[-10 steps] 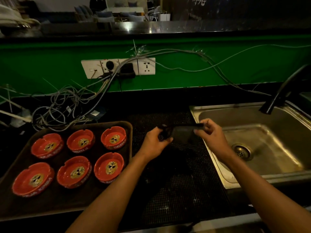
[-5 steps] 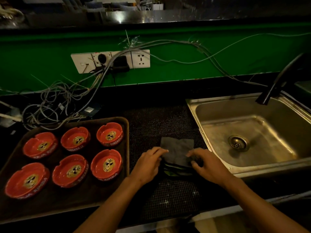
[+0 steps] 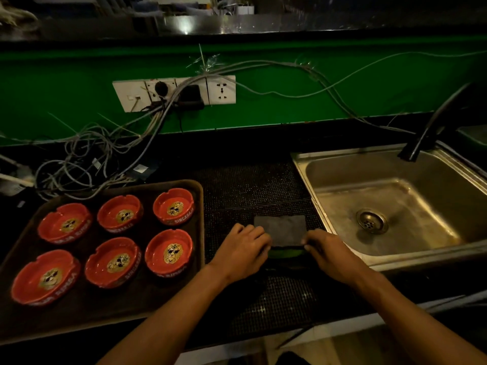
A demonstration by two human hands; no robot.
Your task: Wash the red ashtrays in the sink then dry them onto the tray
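Dim, warm light w/ glare on sink, dark corners, edges bowed.

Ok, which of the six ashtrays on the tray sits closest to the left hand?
The front-right ashtray, in the tray's corner nearest the left hand. The other five lie farther back or farther left.

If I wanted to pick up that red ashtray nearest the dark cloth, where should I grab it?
Pinch the raised rim of the ashtray from above, on its right side, by the tray edge. It sits upright and open, with neighbouring ashtrays close on its left and behind.
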